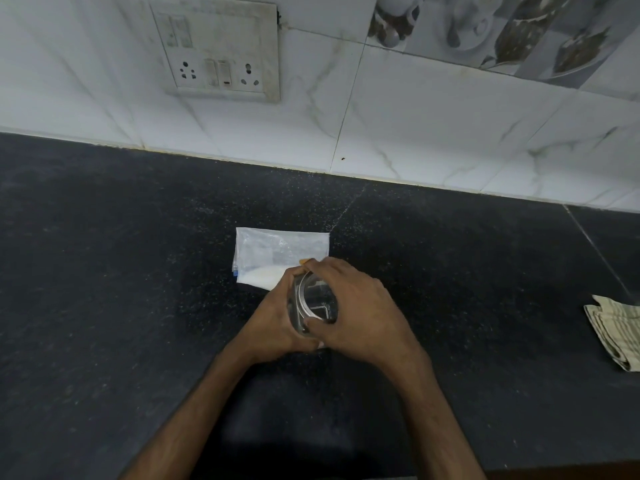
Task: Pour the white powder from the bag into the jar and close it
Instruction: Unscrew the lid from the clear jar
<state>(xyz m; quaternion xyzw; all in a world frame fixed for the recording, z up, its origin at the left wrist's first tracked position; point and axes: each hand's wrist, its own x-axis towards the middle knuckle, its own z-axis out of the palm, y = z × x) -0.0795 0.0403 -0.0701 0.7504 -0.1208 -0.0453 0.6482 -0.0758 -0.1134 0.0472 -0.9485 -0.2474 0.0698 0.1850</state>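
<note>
Left hand (273, 320) wraps jar (313, 303); right hand (356, 313) fingers curl on lid (318, 299), mid-counter (104, 271). Steady jar, twist squarely. Bag (277, 251) lies behind.

Two bare forearms enter from the lower frame edge. The left hand (273, 320) and right hand (360, 313) carry no sleeves, gloves or jewellery.

Two bare hands, left hand (273, 317) and right hand (360, 313), one clear jar (313, 303) between them, one plastic bag (277, 252) with white powder (259, 276), one folded striped cloth (616, 332), one wall switchboard (216, 51) with two sockets, one dark countertop (104, 271)
</note>
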